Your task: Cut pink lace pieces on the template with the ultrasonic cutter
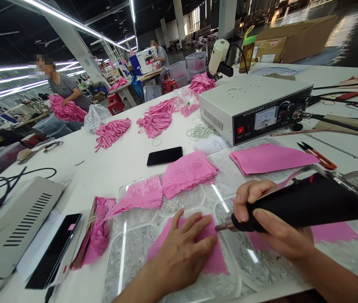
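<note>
My left hand (183, 252) lies flat with fingers spread, pressing a pink fabric piece (218, 263) onto a clear sheet over a marbled work surface (134, 261). My right hand (279, 231) is wrapped round a black handheld ultrasonic welder (305, 202). Its metal tip meets the fabric's right edge, close to my left fingertips; whether it touches the cloth, I cannot tell. Another pink piece (336, 232) lies partly hidden under my right hand and the tool. Pink lace pieces (189, 172) are spread just beyond my left hand.
Behind stands a grey control box (254, 105) with cables, near a phone (164, 156). Folded pink fabric (270, 158) and thread snips (319, 155) lie at right. Another grey box (24, 223) sits at left. Pink bundles (112, 131) lie farther back; a person (68, 90) holds more.
</note>
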{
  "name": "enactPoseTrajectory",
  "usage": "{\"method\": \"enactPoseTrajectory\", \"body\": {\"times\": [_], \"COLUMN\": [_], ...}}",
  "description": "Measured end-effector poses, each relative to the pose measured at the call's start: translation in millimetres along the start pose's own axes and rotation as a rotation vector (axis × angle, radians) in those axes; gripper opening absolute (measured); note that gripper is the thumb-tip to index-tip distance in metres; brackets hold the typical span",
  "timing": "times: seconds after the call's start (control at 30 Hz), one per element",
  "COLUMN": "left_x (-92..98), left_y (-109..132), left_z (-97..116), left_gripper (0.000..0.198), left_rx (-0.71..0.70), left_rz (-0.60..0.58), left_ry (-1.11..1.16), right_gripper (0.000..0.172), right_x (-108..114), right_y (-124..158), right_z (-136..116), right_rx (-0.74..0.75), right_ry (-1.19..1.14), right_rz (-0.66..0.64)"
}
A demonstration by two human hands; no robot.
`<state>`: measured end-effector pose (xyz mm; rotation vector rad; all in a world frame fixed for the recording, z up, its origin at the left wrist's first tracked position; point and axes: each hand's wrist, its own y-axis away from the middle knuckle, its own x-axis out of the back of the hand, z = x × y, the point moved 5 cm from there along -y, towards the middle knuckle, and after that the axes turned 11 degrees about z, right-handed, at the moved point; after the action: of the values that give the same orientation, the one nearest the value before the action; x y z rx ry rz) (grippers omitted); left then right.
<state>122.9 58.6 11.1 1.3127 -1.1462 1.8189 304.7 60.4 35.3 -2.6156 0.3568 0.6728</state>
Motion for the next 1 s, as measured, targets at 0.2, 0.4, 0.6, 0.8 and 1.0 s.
{"method": "enactPoseTrajectory", "body": {"times": [0.2, 0.4, 0.6, 0.8, 1.0], "left_x": [-2.7, -5.8, -8.0, -4.6, -2.2], "left_y": [5, 9, 12, 9, 7], "left_z": [3, 2, 1, 2, 3], "left_gripper": [0.023, 0.023, 0.026, 0.024, 0.024], "left_rx": [-0.015, 0.013, 0.021, 0.008, 0.001], "left_rz": [-0.043, -0.101, -0.114, -0.083, -0.059], "left_ry": [-0.006, 0.014, 0.015, 0.007, -0.005], "right_gripper": [0.01, 0.012, 0.012, 0.016, 0.014], "right_x": [7, 3, 0, -2, -4], "right_y": [-1, 2, 6, 4, 4], "right_z": [-1, -4, -3, -7, -6], "right_rx": [-0.055, -0.097, -0.103, -0.1, -0.091], "right_ry": [-0.063, -0.099, -0.078, -0.016, -0.008], "right_rz": [0.061, 0.025, -0.045, -0.048, -0.067]}}
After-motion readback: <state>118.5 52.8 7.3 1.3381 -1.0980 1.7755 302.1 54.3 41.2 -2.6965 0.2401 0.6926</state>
